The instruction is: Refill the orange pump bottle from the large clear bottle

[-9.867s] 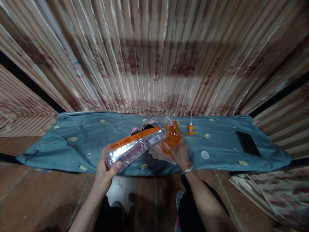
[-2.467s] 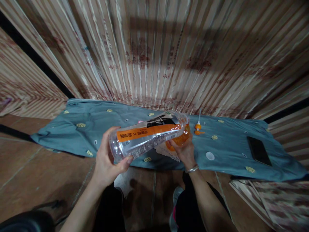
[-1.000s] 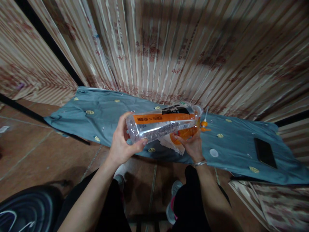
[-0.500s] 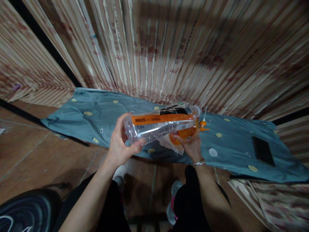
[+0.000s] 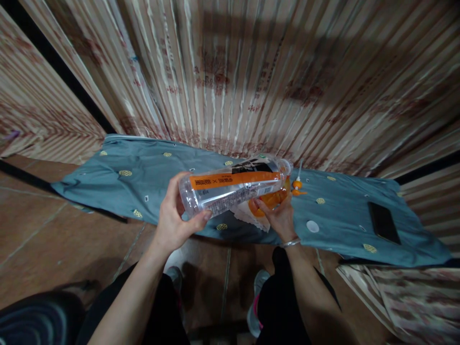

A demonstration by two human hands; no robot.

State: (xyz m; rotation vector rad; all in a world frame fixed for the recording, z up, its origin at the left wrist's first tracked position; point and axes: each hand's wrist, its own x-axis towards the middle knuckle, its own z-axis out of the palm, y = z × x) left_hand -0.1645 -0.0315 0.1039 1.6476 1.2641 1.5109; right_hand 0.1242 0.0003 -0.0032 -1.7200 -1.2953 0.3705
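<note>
My left hand (image 5: 176, 215) is wrapped round the base of a large clear plastic bottle (image 5: 230, 187) with an orange, silver and black label. This bottle lies tilted, its neck pointing right and slightly up. Below the neck, my right hand (image 5: 278, 215) grips an orange see-through bottle (image 5: 269, 199), mostly hidden behind the clear bottle and my fingers. Whether the two mouths touch cannot be seen. An orange pump head (image 5: 297, 186) with a pale tube rests just right of them. Beneath the hands is a crumpled white tissue (image 5: 247, 214).
A blue-green patterned cloth (image 5: 201, 160) covers the narrow table. On it, towards the right, are a round white disc (image 5: 312, 226) and a black phone (image 5: 384, 223). A striped curtain (image 5: 230, 76) hangs behind. A dark round seat (image 5: 39, 318) stands at the lower left.
The whole view has shifted slightly, so things appear a little further left. Both hands keep their grips, and the tilt of the clear bottle looks nearly the same.
</note>
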